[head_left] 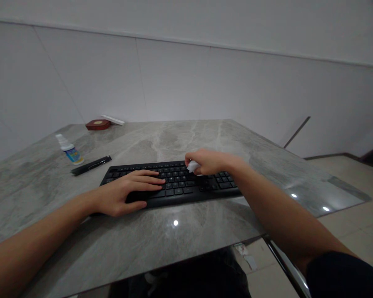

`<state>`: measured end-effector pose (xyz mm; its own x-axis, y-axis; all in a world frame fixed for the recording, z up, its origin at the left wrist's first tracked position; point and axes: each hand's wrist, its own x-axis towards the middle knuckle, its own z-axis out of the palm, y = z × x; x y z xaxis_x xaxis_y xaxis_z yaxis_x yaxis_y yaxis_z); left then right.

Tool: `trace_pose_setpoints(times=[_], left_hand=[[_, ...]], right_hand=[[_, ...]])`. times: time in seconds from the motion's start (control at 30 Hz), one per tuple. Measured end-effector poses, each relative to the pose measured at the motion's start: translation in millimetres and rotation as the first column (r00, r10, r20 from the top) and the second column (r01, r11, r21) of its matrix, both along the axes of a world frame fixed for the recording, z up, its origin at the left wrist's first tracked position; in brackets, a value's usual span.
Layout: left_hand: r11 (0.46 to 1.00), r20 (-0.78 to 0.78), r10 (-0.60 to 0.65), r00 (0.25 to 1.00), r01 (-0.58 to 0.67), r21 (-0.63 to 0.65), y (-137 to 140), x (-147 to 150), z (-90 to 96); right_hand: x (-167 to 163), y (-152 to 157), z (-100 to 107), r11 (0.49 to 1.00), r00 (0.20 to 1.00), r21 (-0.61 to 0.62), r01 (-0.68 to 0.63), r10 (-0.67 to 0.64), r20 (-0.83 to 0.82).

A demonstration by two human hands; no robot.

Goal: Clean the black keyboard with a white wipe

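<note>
A black keyboard (177, 191) lies flat on the grey marbled table. Across its left part rests my left hand (129, 191), fingers stretched out over the keys and thumb by the front edge. Over the right-centre keys, my right hand (207, 161) is closed around a crumpled white tissue (193, 166), which pokes out below the fingers. The tissue is at or just above the keys; I cannot tell whether it touches them. Keys under both hands are hidden.
Left of the keyboard lie a black brush-like tool (91, 165) and a white spray bottle (69, 150) with a blue label, standing tilted in view. A reddish-brown case (98, 124) and a white strip (113, 120) lie near the wall. The marbled table (180, 140) ends at the right.
</note>
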<state>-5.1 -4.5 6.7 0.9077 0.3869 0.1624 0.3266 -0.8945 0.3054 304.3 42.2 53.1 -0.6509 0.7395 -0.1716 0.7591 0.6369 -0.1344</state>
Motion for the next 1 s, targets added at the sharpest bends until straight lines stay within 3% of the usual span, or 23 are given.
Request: trace_pose_setpoints(times=[0.57,1.0], left_hand=[[1.000,0.002,-0.007,1.000,0.007,0.011,0.2,-0.6,0.4],[1.000,0.004,-0.006,1.000,0.005,0.012,-0.2,0.1,0.7]], right_hand=[[-16.5,-6.5,-12.2,0.986,0.968,0.015,-0.164,0.164,-0.191],[-9.9,-5.2,-8.0,0.980,0.965,0.059,-0.192,0.200,-0.172]])
